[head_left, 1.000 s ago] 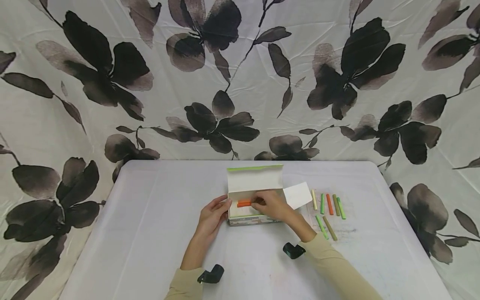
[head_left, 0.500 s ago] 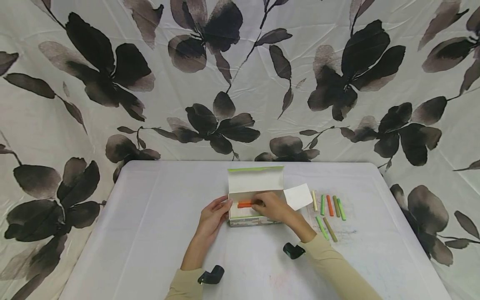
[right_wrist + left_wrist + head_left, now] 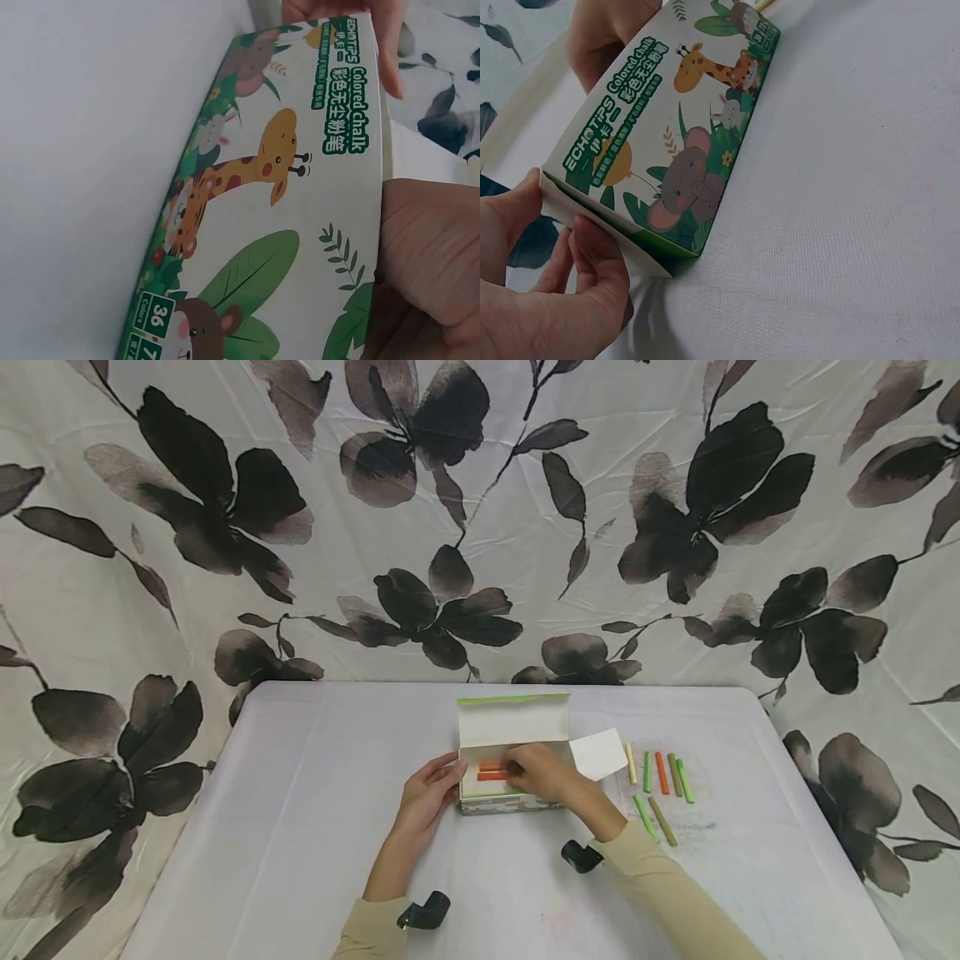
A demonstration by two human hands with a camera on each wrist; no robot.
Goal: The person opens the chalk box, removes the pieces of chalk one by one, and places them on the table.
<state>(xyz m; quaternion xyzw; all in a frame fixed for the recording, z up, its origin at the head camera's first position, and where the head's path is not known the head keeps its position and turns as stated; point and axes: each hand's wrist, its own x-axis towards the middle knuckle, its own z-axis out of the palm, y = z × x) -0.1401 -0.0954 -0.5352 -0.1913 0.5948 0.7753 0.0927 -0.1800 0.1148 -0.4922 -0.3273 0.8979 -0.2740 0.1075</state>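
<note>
A white chalk box [image 3: 513,806] with animal drawings and the words "Colored chalk" stands on the table, its lid [image 3: 513,720] raised at the back. My left hand [image 3: 426,789] holds the box's left end; in the left wrist view, thumb and fingers pinch the end flap [image 3: 607,225]. Inside the box lie orange chalk sticks [image 3: 492,776], side by side near the left. My right hand [image 3: 543,771] reaches into the box from the right with bent fingers, at the right ends of those sticks. The box wall and the hand hide its fingertips, so a grip is unclear.
Several loose chalk sticks lie right of the box, among them a yellow stick [image 3: 631,764], a red-orange stick [image 3: 662,773] and an olive stick [image 3: 663,821]. A side flap [image 3: 598,753] sticks out to the right. Floral cloth [image 3: 450,518] hangs behind the white table [image 3: 322,735].
The right fingers have shifted slightly right and up inside the box. More of the orange sticks shows, with a wider gap between them. The left hand keeps its hold on the box.
</note>
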